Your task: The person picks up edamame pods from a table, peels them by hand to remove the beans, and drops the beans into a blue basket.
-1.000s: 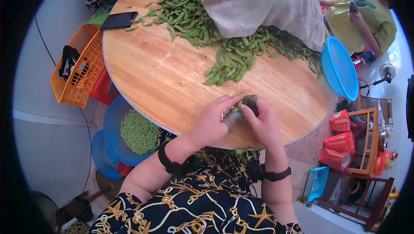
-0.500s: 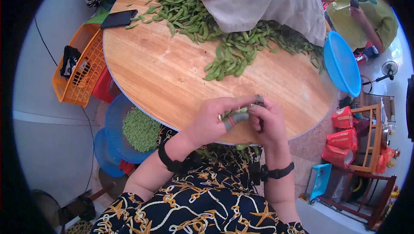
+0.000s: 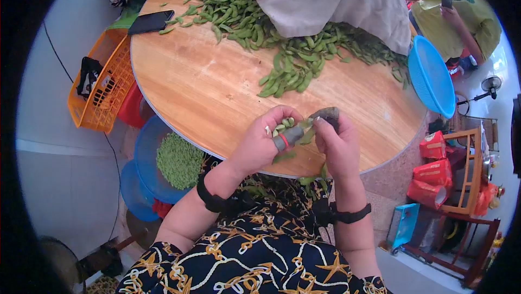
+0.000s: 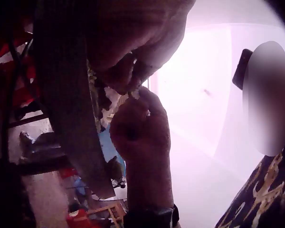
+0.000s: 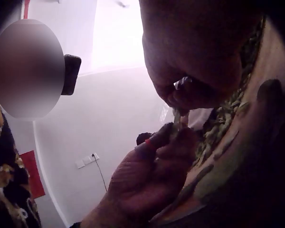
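Note:
Over the near edge of the round wooden table, the left hand [image 3: 260, 142] has several shelled green beans [image 3: 284, 126] in its curled fingers. Its thumb wears a grey cover with a red band and presses at a green soybean pod [image 3: 307, 134]. The right hand [image 3: 342, 145] pinches that pod between thumb and a forefinger in a dark grey cover. In the right wrist view the fingertips of both hands meet at the pod [image 5: 177, 116]. The left wrist view is dark, and the hands hide the pod there. A pile of soybean pods [image 3: 293, 71] lies farther up the table.
A grey cloth [image 3: 336, 1] covers part of the pile. A phone [image 3: 151, 22] lies at the table's left edge, above an orange crate [image 3: 97, 88]. Shelled beans fill a blue basin [image 3: 149, 153] below left. Another blue basket [image 3: 431, 77] stands at the right edge. Other people sit around.
The hands have drawn slightly apart from their closed-together pose. The left fingers have lifted, showing the beans in the hand, and the pod now shows between both hands.

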Motion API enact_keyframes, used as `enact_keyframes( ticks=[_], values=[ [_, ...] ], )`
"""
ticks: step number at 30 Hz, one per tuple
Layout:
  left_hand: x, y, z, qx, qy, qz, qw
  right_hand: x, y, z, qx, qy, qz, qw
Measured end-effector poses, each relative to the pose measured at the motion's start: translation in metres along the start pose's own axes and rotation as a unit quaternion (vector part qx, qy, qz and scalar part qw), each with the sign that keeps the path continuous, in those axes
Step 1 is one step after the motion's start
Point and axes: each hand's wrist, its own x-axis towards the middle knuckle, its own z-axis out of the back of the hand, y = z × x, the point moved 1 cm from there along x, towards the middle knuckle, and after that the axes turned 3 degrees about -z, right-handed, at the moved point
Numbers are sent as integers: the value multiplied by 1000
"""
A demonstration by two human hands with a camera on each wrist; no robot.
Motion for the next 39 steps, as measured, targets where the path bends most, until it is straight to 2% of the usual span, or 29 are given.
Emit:
enact_keyframes(
  ticks=[4,6,8,9,11,12,13,14,15,17,18,20,21,23,24,25,26,27,28,29,30,32,33,34,35,36,37,39],
  values=[
    [2,2,-1,-6,-32,-40,999,3,5,-3,-26,-10,-1,1000],
    [3,-3,8,159,-51,-38,985,6,9,-4,-34,-5,3,999],
    [3,-5,13,180,-67,-60,980,13,17,-5,-98,85,-37,991],
    [2,-6,15,202,-81,-81,973,24,21,-4,-98,85,-38,991],
    [-1,-13,13,191,-80,-68,976,52,31,-3,-245,114,1,963],
    [-2,-16,12,179,-78,-57,979,65,30,-1,-245,114,1,963],
    [-2,-15,12,180,-78,-57,979,79,27,-1,-407,96,99,903],
    [-1,-13,12,199,-76,-72,974,85,26,-1,-553,74,194,807],
    [-1,-12,12,217,-73,-86,969,82,27,-2,-553,74,194,807],
    [-2,-15,15,220,-67,-72,970,72,30,-3,-633,67,145,757],
    [-3,-14,16,222,-62,-56,972,65,30,-1,-635,69,144,756],
    [-4,-13,14,232,-66,-73,968,47,28,7,-482,15,102,870],
    [-3,-12,12,246,-68,-92,962,37,28,8,-483,15,101,870],
    [-3,-11,11,268,-65,-87,957,16,27,10,-349,109,-26,930],
    [-2,-10,10,291,-59,-84,951,11,23,11,-347,106,-28,931],
    [-1,-7,9,292,-54,-83,951,7,17,12,-270,103,-52,956],
    [0,-4,9,304,-44,-136,942,4,12,13,-191,99,-74,974],
    [1,-4,9,315,-36,-190,929,1,10,15,-190,97,-72,974],
    [0,-6,9,316,-35,-191,929,0,9,16,-117,92,-90,985],
    [-2,-6,11,135,-14,-94,986,-2,6,16,-43,87,-108,989],
    [-4,-6,12,-53,6,7,999,-5,3,16,-42,87,-107,990],
    [-4,-6,17,-97,21,28,995,-8,0,14,-105,127,-31,986],
    [-3,-5,19,-143,36,48,988,-8,1,16,-105,128,-31,986],
    [-2,-4,21,-143,36,49,988,-7,4,17,-159,220,32,962],
    [-1,-3,24,-127,-12,23,992,-7,8,18,-212,309,94,922],
    [0,-3,26,-110,-60,-2,992,-7,32,15,-248,397,-19,884],
    [0,-4,28,-110,-59,-1,992,-2,32,16,-248,395,-19,884],
    [0,-7,29,-107,-77,-46,990,12,28,22,-380,217,40,898]
  ],
)
